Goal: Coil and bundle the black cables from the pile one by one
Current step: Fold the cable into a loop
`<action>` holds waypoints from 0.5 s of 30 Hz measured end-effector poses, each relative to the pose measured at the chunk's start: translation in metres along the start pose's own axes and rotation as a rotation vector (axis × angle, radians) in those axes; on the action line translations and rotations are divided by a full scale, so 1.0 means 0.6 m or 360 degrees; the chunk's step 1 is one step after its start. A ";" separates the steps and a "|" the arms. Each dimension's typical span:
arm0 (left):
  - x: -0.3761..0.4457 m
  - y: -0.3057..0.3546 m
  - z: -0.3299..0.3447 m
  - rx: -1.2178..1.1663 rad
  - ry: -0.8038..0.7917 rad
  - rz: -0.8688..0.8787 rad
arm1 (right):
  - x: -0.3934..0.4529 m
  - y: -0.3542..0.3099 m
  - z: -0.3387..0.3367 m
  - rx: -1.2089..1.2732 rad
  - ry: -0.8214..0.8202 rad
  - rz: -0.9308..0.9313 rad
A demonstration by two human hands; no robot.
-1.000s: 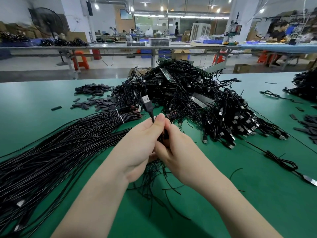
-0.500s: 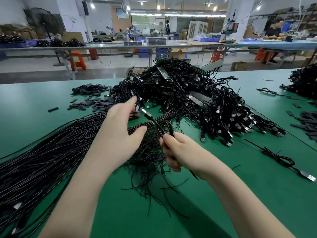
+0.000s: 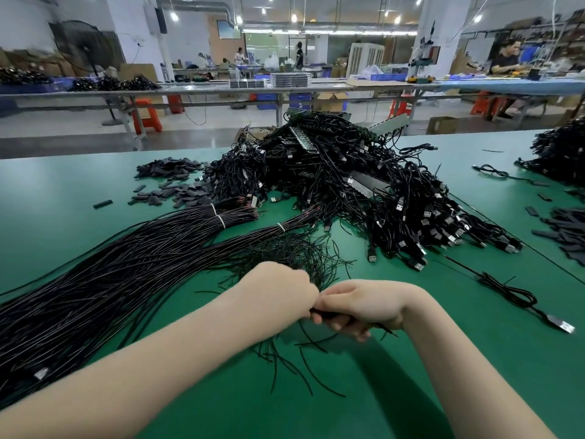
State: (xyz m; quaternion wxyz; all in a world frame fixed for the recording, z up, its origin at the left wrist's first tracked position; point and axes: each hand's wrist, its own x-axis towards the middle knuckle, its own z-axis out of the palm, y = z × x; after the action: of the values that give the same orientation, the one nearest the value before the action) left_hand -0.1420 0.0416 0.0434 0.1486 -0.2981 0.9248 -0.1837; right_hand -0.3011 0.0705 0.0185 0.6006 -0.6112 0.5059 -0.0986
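From the head view, just nearer than the cable pile (image 3: 332,185) on the green table (image 3: 474,359), the left hand (image 3: 278,293) and right hand (image 3: 364,307), knuckles touching, curl tightly around one black cable (image 3: 319,312).

Open green mat lying near me and to my right; cables crowding the left and the far side.

My hands (image 3: 278,289) (image 3: 364,307) are meeting over short black wire offcuts (image 3: 285,353), with bare green table mat (image 3: 411,391) spreading below and right of them. Long tied bundles of straight black cables (image 3: 110,274) are blocking my left, the tall tangled pile of black USB cables (image 3: 348,185) is walling off the front, and one coiled black cable (image 3: 519,296) is lying across the right.
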 end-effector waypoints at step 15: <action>-0.036 -0.084 0.045 -0.2630 0.1085 -0.0967 | 0.047 0.009 0.020 -0.0881 0.1164 0.0121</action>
State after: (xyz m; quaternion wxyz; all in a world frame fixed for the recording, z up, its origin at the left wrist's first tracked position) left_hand -0.0900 0.0097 0.0446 -0.4424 -0.4676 0.6384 0.4219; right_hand -0.2820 0.0584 -0.0030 0.2000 -0.6548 0.7139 -0.1469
